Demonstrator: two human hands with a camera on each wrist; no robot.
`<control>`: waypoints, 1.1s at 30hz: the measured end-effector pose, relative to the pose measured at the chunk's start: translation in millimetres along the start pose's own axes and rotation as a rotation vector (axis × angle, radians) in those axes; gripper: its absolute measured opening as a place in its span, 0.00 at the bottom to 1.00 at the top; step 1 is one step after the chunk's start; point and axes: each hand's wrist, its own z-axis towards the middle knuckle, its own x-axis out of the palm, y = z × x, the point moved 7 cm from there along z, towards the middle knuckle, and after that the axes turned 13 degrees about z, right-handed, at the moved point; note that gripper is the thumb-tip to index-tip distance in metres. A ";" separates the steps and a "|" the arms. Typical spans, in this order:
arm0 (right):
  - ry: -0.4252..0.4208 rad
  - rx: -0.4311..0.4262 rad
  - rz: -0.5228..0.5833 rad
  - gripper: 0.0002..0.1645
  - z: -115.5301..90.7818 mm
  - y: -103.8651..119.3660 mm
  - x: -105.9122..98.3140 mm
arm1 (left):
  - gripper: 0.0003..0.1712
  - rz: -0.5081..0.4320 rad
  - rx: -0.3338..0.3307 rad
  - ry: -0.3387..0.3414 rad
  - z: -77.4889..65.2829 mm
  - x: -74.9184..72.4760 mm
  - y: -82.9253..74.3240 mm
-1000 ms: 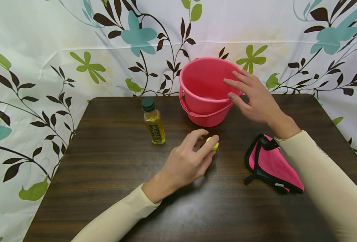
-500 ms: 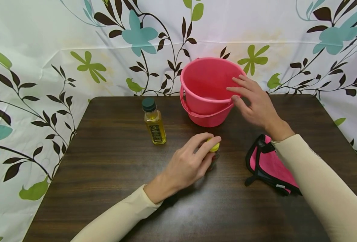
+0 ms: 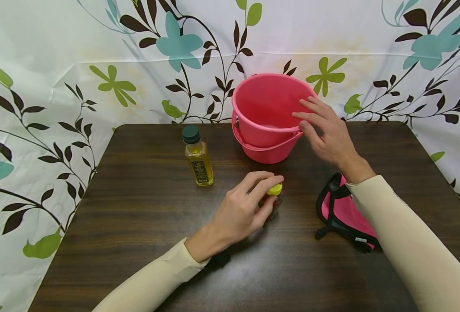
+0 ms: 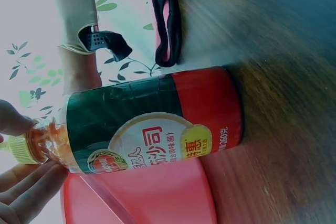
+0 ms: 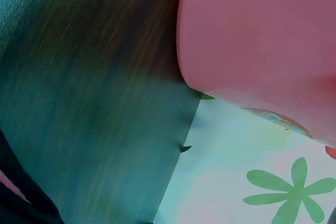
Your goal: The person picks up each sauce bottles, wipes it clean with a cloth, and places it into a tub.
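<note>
My left hand (image 3: 239, 210) pinches the neck of a ketchup bottle (image 4: 142, 124) just below its yellow cap (image 3: 274, 189). In the left wrist view the bottle stands upright on the table, its green and red label facing the camera; from the head most of its body is hidden behind the hand. Behind it is a pink bucket (image 3: 267, 136) with its handle hanging down at the front. My right hand (image 3: 325, 130) is at the bucket's right rim, fingers spread and nearly straight over the opening, thumb by the rim. No right fingers show in the right wrist view.
Left of the bucket stands a bottle of yellow oil (image 3: 199, 164) with a dark green cap. A pink cloth item with black edging (image 3: 348, 212) lies partly under my right forearm. A patterned curtain (image 3: 109, 34) hangs along the back edge of the dark wooden table (image 3: 144, 225).
My right hand has shifted slightly inward and down at the rim. The left fingers have moved a little around the bottle's top, so more of the yellow cap shows. Bucket and oil bottle stay put.
</note>
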 end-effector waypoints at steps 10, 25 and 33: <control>-0.068 -0.036 0.022 0.21 -2.5 0.3 -4.8 | 0.24 -0.031 -0.040 -0.051 1.8 -5.3 3.8; -0.107 -0.029 0.031 0.20 -4.8 0.2 -10.2 | 0.19 -0.061 -0.122 -0.099 3.6 -16.0 13.9; -0.104 -0.033 0.048 0.21 -3.0 0.0 -8.5 | 0.18 -0.100 -0.176 -0.079 14.0 -27.3 23.4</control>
